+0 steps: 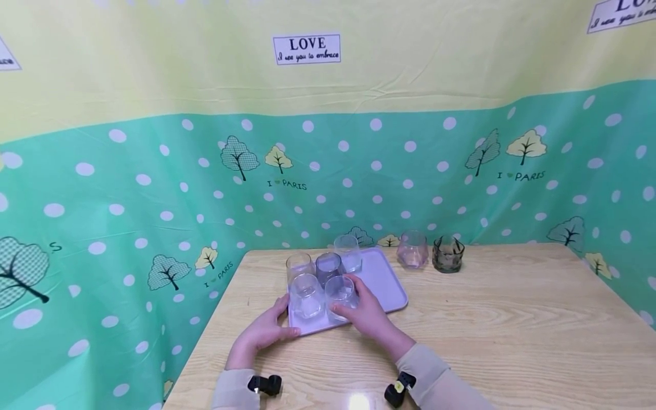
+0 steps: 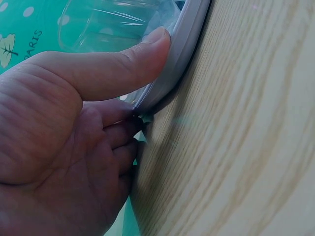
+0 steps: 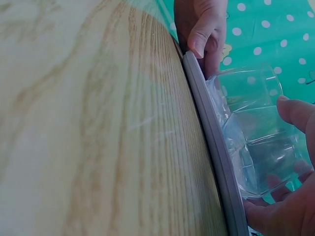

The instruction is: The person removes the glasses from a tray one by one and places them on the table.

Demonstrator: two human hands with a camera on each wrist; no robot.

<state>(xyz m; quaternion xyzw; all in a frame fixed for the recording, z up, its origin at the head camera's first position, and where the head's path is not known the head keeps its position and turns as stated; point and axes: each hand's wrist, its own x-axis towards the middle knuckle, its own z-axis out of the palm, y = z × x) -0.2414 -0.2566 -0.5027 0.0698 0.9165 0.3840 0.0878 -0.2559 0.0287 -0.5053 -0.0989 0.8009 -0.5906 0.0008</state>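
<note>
A light purple tray (image 1: 381,279) is set on the wooden table (image 1: 512,319), and five glasses are held up by it. Its front left corner is gripped by the left hand (image 1: 263,330), with the thumb laid on the rim. The tips of the other fingers are hidden by the tray, so how far they reach cannot be told.

The clear front right glass (image 1: 339,291) is held by the right hand (image 1: 368,312), with thumb and fingers bent around its sides. Some fingertips are seen blurred through the glass in the right wrist view. Whether its bottom is touching the tray cannot be told.

Just beside it, the clear front left glass (image 1: 307,299) is seen. Behind these two, the low parts of the smoky glass (image 1: 328,266) and the faintly brown back left glass (image 1: 299,266) are partly covered. The clear back right glass (image 1: 347,250) is hard to make out against the dotted cloth (image 1: 359,171).

Off the tray, to the right, a pink glass (image 1: 412,250) and a dark glass (image 1: 448,255) are placed near each other. Both sleeves are cut off by the bottom edge of the head view.
</note>
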